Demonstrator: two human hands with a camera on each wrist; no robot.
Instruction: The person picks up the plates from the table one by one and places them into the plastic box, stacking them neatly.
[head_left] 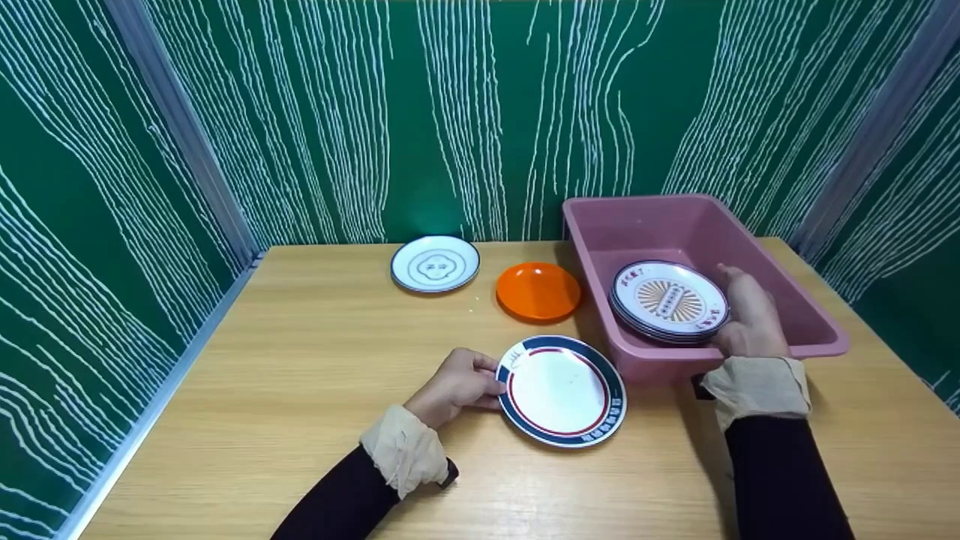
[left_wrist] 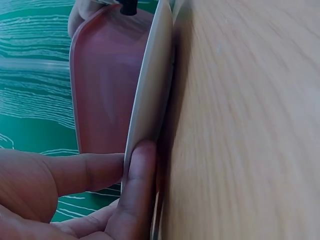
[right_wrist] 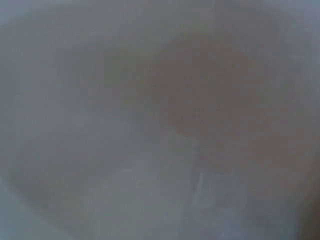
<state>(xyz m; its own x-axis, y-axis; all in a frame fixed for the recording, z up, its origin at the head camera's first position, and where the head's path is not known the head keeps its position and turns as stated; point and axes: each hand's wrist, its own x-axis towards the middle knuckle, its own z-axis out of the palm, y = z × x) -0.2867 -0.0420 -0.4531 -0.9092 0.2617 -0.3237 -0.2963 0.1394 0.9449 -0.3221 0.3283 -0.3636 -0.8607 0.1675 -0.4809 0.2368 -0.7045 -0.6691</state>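
My left hand (head_left: 463, 381) pinches the left rim of a white plate (head_left: 559, 391) with a dark blue band and a red ring. In the left wrist view, thumb and fingers lie on opposite faces of this plate (left_wrist: 150, 85), its edge close to the tabletop. Inside the pink plastic basin (head_left: 622, 361) sits a stack of white plates (head_left: 670, 300), the top one printed with a sunburst and red characters. At the stack's right edge is my right hand (head_left: 752, 319), its fingers extended along the rim. The right wrist view is too blurred to read.
An orange plate (head_left: 538, 291) lies left of the basin. Farther left, near the table's back edge, is a white plate (head_left: 435, 264) with a dark rim and a line drawing. Green patterned panels (head_left: 315, 112) enclose the wooden table (head_left: 300, 360) at the back and sides.
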